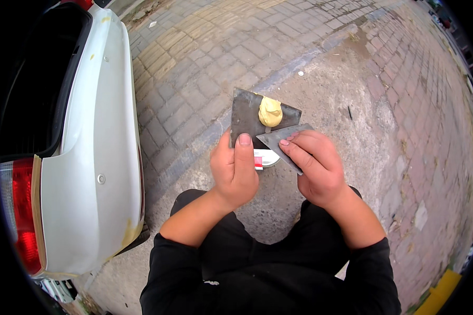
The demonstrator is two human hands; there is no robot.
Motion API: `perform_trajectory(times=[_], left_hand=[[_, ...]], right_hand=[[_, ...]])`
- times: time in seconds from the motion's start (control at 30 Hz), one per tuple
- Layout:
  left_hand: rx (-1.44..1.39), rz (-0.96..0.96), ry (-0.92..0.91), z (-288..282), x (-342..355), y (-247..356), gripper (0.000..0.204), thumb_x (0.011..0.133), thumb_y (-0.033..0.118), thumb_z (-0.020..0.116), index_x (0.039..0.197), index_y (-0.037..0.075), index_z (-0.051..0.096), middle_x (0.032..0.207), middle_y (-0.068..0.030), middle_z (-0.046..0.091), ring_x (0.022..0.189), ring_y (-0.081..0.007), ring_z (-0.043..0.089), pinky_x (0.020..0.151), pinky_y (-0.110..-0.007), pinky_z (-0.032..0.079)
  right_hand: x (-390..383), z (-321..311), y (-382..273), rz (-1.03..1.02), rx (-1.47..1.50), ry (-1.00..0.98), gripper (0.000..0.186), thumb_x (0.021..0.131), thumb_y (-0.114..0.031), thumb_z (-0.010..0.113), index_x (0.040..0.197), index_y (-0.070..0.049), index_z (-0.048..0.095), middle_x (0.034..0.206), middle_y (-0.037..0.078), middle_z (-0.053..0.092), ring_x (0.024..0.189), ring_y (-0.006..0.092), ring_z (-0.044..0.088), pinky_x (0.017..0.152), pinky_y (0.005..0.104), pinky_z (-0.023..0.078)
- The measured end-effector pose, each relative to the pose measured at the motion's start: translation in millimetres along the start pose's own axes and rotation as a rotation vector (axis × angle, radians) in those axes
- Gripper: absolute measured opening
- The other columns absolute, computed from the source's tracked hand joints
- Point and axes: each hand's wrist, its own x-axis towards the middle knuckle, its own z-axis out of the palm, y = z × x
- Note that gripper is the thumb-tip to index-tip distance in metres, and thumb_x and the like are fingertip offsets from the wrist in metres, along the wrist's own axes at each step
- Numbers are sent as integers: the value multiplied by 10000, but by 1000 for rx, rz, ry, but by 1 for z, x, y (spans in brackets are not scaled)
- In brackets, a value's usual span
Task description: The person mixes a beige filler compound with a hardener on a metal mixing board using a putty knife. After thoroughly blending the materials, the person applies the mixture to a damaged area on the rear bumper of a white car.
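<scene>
My left hand (233, 174) grips a dark flat metal plate (243, 113), thumb on its face. A creamy pale yellow lump of paste (270, 111) sits on the plate's upper right part. My right hand (319, 167) pinches a grey metal spreader blade (273, 140), whose edge overlaps the plate just below the paste. Behind the plate and below it shows a round white container (267, 156) with a red patch, partly hidden; I cannot tell whether either hand touches it.
A white car's rear corner (84, 210) stands close on my left, with a red tail light (25, 210) and yellowish patches. Grey paving (184, 79) and rough concrete lie beneath and ahead, reddish pavers at right. A yellow object (440, 289) is at lower right. My dark-clothed legs show below.
</scene>
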Motion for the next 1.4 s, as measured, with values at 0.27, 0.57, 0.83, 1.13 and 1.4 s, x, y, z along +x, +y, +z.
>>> perform_trajectory(times=[0.27,0.57,0.83,1.13,1.4], left_hand=[[52,4,-1,0,1,0,265,1021,166,412,1056,-54,556,754,-74,625,634,-119,546,573,-286,430],[156,70,-17,-2,-1,-2,268,1019,158,412,1077,-57,561,759,-88,634,637,-137,570,573,-294,446],[127,72,7,3,-1,3,280,1012,144,417,1098,-77,566,780,-104,650,652,-164,596,598,-301,468],[172,107,2,5,-3,6,279,1000,121,414,1105,-89,565,791,-121,655,661,-183,614,612,-313,477],[174,91,-22,4,-5,6,274,991,101,420,1109,-103,560,833,-143,656,672,-196,619,608,-318,483]], right_hand=[[2,0,1,4,-1,15,384,669,44,645,1053,53,660,987,144,630,884,315,619,770,393,524],[2,2,-1,31,-10,44,390,676,67,632,1066,60,654,977,141,623,896,313,617,780,400,520],[4,0,0,17,-14,25,406,671,83,626,1075,59,652,996,141,631,896,312,620,795,391,512],[1,1,-1,40,61,-28,384,682,70,640,1066,51,657,1001,143,632,914,310,619,793,392,511],[1,0,-2,22,66,67,392,688,55,636,1080,62,646,1013,148,630,904,320,623,791,403,510]])
